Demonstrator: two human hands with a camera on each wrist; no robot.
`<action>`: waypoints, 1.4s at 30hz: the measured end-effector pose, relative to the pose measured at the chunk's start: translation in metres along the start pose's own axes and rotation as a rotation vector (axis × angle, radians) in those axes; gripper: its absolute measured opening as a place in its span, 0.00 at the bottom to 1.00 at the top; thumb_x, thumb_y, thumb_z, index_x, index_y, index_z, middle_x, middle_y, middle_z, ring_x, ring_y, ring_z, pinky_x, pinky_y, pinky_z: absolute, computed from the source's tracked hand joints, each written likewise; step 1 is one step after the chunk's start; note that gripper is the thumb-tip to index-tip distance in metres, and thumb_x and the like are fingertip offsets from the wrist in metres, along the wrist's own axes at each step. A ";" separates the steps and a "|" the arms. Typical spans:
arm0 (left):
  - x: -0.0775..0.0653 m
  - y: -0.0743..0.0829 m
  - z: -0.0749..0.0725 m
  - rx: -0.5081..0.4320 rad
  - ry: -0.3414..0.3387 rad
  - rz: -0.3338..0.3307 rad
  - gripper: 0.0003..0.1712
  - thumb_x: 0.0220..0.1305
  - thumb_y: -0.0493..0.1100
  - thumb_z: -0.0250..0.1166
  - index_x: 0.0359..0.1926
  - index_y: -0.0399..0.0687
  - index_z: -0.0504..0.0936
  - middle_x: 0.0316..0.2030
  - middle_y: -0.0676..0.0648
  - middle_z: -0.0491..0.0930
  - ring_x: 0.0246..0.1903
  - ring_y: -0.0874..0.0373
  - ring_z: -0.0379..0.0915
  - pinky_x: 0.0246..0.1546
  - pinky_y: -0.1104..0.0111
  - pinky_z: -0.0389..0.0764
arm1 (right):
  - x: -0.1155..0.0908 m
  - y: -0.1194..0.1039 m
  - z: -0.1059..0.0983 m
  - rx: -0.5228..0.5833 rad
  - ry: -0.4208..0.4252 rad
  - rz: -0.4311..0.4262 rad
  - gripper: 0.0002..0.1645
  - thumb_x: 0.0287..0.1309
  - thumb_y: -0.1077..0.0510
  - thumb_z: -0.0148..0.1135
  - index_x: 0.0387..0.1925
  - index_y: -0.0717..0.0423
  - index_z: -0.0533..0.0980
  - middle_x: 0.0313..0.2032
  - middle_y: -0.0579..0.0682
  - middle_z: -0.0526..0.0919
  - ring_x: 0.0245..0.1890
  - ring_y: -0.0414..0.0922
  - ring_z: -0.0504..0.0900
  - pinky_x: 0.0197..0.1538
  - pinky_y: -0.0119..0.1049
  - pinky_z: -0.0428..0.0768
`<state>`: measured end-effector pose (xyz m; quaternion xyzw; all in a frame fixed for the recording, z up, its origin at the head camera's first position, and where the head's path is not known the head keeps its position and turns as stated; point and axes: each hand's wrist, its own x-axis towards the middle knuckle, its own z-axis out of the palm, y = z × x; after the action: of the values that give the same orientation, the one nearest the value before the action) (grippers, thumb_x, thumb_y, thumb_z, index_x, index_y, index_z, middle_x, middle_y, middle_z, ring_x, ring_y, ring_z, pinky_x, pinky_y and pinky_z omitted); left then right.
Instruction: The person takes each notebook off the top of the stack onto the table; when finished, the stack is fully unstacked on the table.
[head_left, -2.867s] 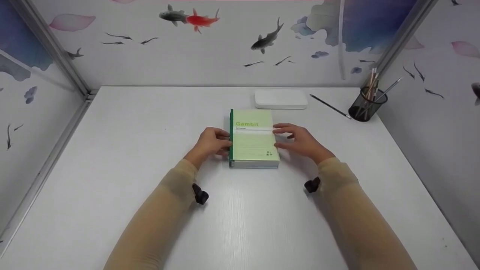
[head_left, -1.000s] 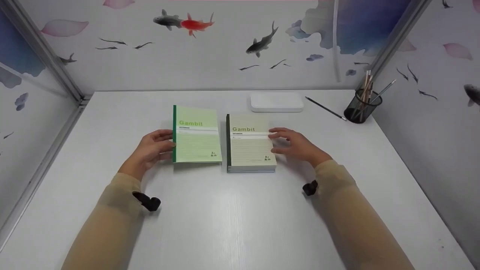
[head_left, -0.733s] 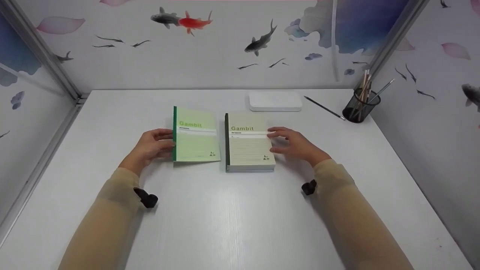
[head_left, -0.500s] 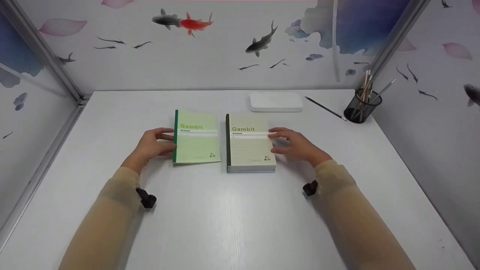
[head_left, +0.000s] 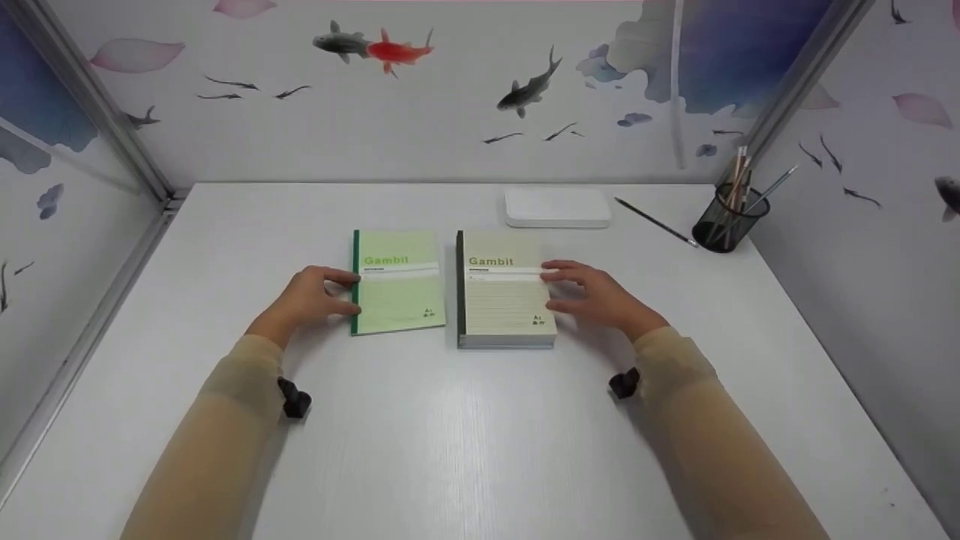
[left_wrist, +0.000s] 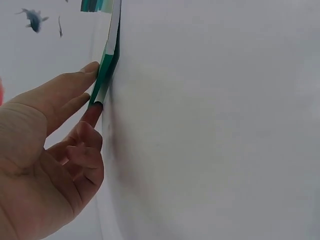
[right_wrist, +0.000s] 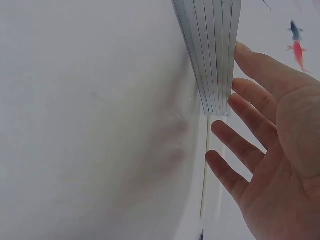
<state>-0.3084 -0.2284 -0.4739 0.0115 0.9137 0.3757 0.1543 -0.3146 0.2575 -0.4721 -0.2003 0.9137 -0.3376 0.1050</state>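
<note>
Lowered since earlier, the green notebook (head_left: pixel 399 296) lay left of centre, pinched by our left hand (head_left: pixel 306 300), our relaxed right hand (head_left: pixel 604 300) touching the mid-frame beige stack (head_left: pixel 501 304): setting-down, we judged, almost done.

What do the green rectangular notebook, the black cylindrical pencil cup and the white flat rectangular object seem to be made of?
The notebook: paper, by its pale page edge in the left wrist view; its matte cover is probably card.
The cup: likely metal mesh, satin black, since pencils show through its wall.
The white object: probably smooth plastic, by its even surface and rounded corners; uncertain.
</note>
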 end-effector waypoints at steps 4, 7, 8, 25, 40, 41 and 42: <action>0.001 -0.003 0.002 0.035 -0.003 0.011 0.37 0.57 0.47 0.79 0.67 0.51 0.79 0.69 0.41 0.71 0.72 0.40 0.61 0.75 0.43 0.60 | -0.002 0.002 0.002 -0.004 -0.007 0.004 0.33 0.65 0.50 0.71 0.70 0.47 0.75 0.76 0.40 0.66 0.80 0.49 0.57 0.80 0.55 0.56; 0.000 -0.004 0.003 0.056 -0.001 0.021 0.36 0.57 0.48 0.79 0.67 0.51 0.80 0.69 0.40 0.70 0.75 0.39 0.57 0.76 0.42 0.57 | -0.003 0.003 0.003 -0.009 -0.010 0.003 0.34 0.65 0.49 0.71 0.70 0.47 0.75 0.76 0.41 0.66 0.80 0.49 0.57 0.80 0.56 0.56; -0.001 -0.003 0.004 0.058 0.001 0.017 0.35 0.58 0.47 0.79 0.66 0.51 0.80 0.69 0.41 0.70 0.75 0.39 0.57 0.76 0.42 0.57 | -0.003 0.003 0.003 -0.006 -0.009 0.005 0.33 0.65 0.49 0.71 0.70 0.46 0.75 0.76 0.40 0.66 0.80 0.49 0.57 0.80 0.56 0.56; -0.016 0.053 0.044 0.133 0.099 0.099 0.30 0.65 0.40 0.71 0.67 0.45 0.76 0.62 0.42 0.74 0.62 0.45 0.72 0.67 0.50 0.73 | 0.000 -0.002 -0.002 -0.015 -0.007 0.003 0.34 0.64 0.51 0.72 0.69 0.48 0.75 0.76 0.42 0.67 0.80 0.49 0.58 0.80 0.55 0.57; -0.008 0.111 0.101 -0.240 -0.041 0.127 0.20 0.70 0.43 0.67 0.60 0.45 0.80 0.51 0.46 0.81 0.40 0.53 0.83 0.37 0.66 0.87 | 0.002 0.000 0.000 0.001 -0.015 0.029 0.34 0.64 0.49 0.72 0.69 0.45 0.75 0.76 0.40 0.66 0.80 0.49 0.57 0.80 0.56 0.56; -0.007 0.114 0.103 -0.254 -0.047 0.126 0.20 0.69 0.43 0.68 0.60 0.45 0.80 0.50 0.45 0.81 0.40 0.53 0.84 0.37 0.66 0.87 | 0.002 0.001 0.000 0.005 -0.013 0.025 0.33 0.64 0.49 0.72 0.69 0.45 0.75 0.76 0.40 0.66 0.80 0.49 0.58 0.80 0.56 0.56; -0.006 0.116 0.105 -0.266 -0.050 0.123 0.21 0.69 0.44 0.69 0.60 0.45 0.80 0.50 0.45 0.81 0.40 0.53 0.84 0.37 0.66 0.87 | 0.002 0.001 0.000 0.010 -0.010 0.021 0.33 0.64 0.50 0.72 0.69 0.46 0.75 0.76 0.40 0.66 0.80 0.49 0.58 0.79 0.56 0.57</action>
<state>-0.2830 -0.0741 -0.4630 0.0562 0.8492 0.5020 0.1538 -0.3164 0.2576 -0.4723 -0.1919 0.9135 -0.3400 0.1141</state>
